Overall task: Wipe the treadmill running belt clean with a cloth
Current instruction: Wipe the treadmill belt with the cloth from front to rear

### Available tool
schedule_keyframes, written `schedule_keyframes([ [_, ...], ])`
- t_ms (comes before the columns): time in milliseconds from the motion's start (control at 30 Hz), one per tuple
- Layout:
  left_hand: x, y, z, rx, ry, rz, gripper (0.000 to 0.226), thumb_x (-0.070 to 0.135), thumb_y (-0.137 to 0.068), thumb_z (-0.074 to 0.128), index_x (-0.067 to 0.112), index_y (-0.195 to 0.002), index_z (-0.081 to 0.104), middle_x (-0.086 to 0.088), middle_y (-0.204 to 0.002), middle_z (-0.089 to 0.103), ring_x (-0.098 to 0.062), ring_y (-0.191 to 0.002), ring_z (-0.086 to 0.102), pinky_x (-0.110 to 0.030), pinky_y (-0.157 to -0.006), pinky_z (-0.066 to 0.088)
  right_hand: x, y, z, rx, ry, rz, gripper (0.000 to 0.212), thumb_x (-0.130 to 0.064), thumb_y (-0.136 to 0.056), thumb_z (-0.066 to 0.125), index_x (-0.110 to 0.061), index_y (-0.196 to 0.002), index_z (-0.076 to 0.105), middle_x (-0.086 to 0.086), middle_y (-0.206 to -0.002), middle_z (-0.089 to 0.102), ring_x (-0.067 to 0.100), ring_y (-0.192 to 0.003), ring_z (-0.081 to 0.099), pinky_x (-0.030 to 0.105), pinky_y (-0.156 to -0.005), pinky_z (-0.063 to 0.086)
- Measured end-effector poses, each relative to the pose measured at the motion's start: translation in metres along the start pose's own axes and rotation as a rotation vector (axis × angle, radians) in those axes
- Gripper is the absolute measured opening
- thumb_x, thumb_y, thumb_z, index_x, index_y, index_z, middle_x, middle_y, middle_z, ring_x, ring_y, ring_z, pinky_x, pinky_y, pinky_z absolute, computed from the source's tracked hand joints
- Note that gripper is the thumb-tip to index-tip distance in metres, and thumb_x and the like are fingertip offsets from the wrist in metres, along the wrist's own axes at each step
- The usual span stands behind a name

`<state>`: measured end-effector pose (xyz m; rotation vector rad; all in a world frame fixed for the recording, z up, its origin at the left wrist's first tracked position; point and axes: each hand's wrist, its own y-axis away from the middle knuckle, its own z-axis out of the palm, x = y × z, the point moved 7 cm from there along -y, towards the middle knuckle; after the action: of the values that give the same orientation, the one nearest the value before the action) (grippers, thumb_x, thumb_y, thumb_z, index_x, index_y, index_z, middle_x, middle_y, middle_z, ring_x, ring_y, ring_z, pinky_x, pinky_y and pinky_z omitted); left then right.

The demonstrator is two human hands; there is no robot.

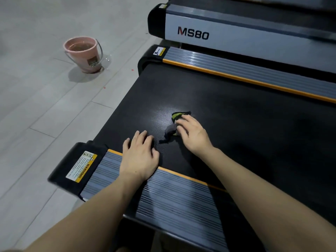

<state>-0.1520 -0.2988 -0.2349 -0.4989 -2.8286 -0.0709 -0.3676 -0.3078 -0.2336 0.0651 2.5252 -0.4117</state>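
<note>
The black running belt (227, 110) fills the middle of the view, between two ribbed grey side rails with orange edges. A small crumpled cloth (171, 129), dark grey with a green patch, lies on the belt near its rear end. My right hand (192, 133) presses down on the cloth, fingers curled over it. My left hand (140, 155) rests flat with fingers spread, palm on the near side rail (163, 197) and fingertips on the belt, just left of the cloth.
A pink bucket (83, 55) holding water stands on the grey tiled floor to the left, beyond the treadmill's rear end. A second treadmill marked MS80 (236, 33) sits right behind the far rail (254, 73). A yellow warning label (81, 166) marks the near rear corner.
</note>
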Motion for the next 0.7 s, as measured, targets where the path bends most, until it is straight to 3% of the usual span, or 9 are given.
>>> schedule_keyframes([
  [100,0.001,0.000,0.000,0.005,0.011,-0.004,0.054,0.038,-0.093,0.032,0.023,-0.142,0.049,0.000,-0.161,0.035,-0.019,-0.154,0.017,-0.048,-0.123,0.015,-0.003,0.001,0.000,-0.111,0.080,-0.041,0.040,-0.048,-0.090,0.064,-0.028,-0.125,0.062,-0.001,-0.138,0.053,0.022,-0.129,0.046,0.035,-0.111,0.037],
  [233,-0.001,0.000,-0.003,0.021,0.033,-0.018,0.050,0.035,-0.096,0.035,0.022,-0.143,0.047,-0.001,-0.162,0.034,-0.020,-0.154,0.017,-0.048,-0.123,0.016,-0.023,0.024,-0.005,-0.142,0.057,-0.164,0.031,-0.039,-0.089,0.066,-0.028,-0.117,0.067,-0.002,-0.130,0.058,0.025,-0.115,0.054,0.041,-0.100,0.046],
  [367,0.000,-0.001,-0.005,0.021,0.043,-0.023,0.052,0.036,-0.095,0.031,0.023,-0.143,0.046,-0.001,-0.162,0.033,-0.020,-0.154,0.016,-0.048,-0.123,0.017,-0.041,0.062,0.003,-0.169,0.053,-0.341,0.030,-0.033,-0.089,0.068,-0.025,-0.118,0.068,0.001,-0.131,0.056,0.023,-0.119,0.052,0.035,-0.102,0.044],
  [533,-0.003,-0.003,-0.002,0.028,0.046,-0.053,0.047,0.032,-0.096,0.039,0.024,-0.140,0.050,-0.002,-0.162,0.034,-0.020,-0.154,0.017,-0.044,-0.121,0.021,-0.033,0.038,0.007,-0.143,0.163,-0.370,0.026,-0.036,-0.092,0.060,-0.030,-0.118,0.065,-0.002,-0.132,0.055,0.023,-0.120,0.051,0.040,-0.094,0.046],
  [700,0.010,-0.072,-0.023,0.122,0.040,0.045,0.050,0.032,-0.092,0.038,0.024,-0.138,0.055,0.000,-0.152,0.047,-0.019,-0.145,0.036,-0.041,-0.110,0.034,0.008,-0.041,0.008,-0.044,0.200,-0.255,0.020,-0.034,-0.092,0.060,-0.032,-0.113,0.064,-0.006,-0.129,0.055,0.022,-0.113,0.051,0.042,-0.093,0.044],
])
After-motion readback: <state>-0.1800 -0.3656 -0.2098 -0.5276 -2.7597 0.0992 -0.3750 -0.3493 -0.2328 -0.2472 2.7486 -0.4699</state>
